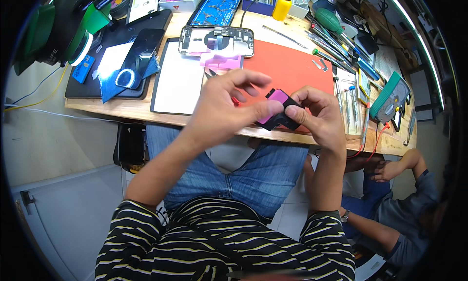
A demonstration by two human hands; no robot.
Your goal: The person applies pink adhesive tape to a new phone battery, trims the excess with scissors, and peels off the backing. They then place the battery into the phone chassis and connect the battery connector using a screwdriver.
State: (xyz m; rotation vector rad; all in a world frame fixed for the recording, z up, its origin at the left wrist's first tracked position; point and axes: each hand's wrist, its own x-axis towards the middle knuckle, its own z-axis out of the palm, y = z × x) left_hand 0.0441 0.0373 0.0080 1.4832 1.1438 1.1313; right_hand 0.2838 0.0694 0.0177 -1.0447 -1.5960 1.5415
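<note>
A flat black phone battery (277,122) with a pink film (279,96) on its face is held tilted above the table's front edge. My right hand (319,116) grips its right side, thumb on top and fingers curled behind. My left hand (222,104) rests its thumb on the pink film, with its index finger stretched out and apart above. Beyond my hands lies an opened phone housing (194,41), its inner parts bare. A loose pink film strip (226,61) hangs at its lower edge. Tweezers tips (210,73) show partly behind my left hand.
A red mat (278,57) and a white pad (170,83) cover the middle. At left, a dark phone (141,54) lies on a black tray (80,88). Screwdrivers (348,105) and a yellow bottle (282,7) stand right and back. A seated person (390,222) is close at right.
</note>
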